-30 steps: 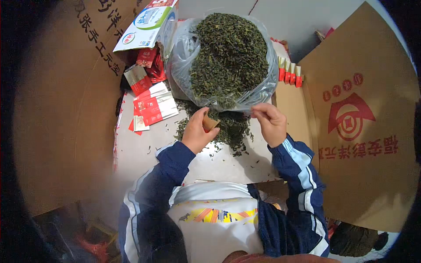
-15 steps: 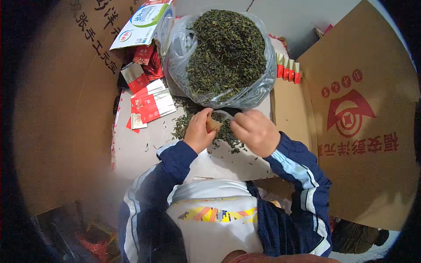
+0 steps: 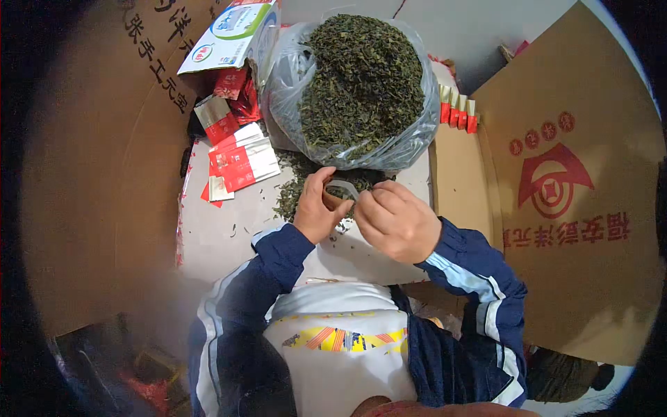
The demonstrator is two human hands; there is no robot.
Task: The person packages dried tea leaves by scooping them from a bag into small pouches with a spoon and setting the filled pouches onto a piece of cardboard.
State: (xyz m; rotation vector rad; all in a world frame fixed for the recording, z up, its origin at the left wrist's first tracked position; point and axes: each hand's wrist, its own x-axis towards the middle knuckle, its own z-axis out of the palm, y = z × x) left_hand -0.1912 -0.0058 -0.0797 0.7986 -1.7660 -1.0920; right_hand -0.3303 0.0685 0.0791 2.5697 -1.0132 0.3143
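Note:
Between my hands is a small whitish piece [image 3: 343, 185] with a curved, rim-like edge; its kind is not clear. My left hand [image 3: 317, 212] curls around its left side, thumb and fingers apart around it. My right hand [image 3: 397, 221] is closed in a pinch at its right end, and the fingertips are partly hidden. Loose dried tea leaves [image 3: 288, 198] lie on the white tabletop [image 3: 260, 208] beneath and around both hands. Just beyond them stands a clear plastic bag [image 3: 281, 104], open and heaped with dark green tea leaves [image 3: 365, 83].
Red and white packets [image 3: 240, 165] lie fanned out at the left, near a white carton [image 3: 229, 35] with more red packets. Several upright red packets [image 3: 458, 111] line the right side. Large cardboard boxes flank me on the left [image 3: 97, 174] and right [image 3: 583, 187].
My right hand has moved a little left and down, closer to my left hand. The whitish curved edge now bends more tightly between them. My left hand has barely moved.

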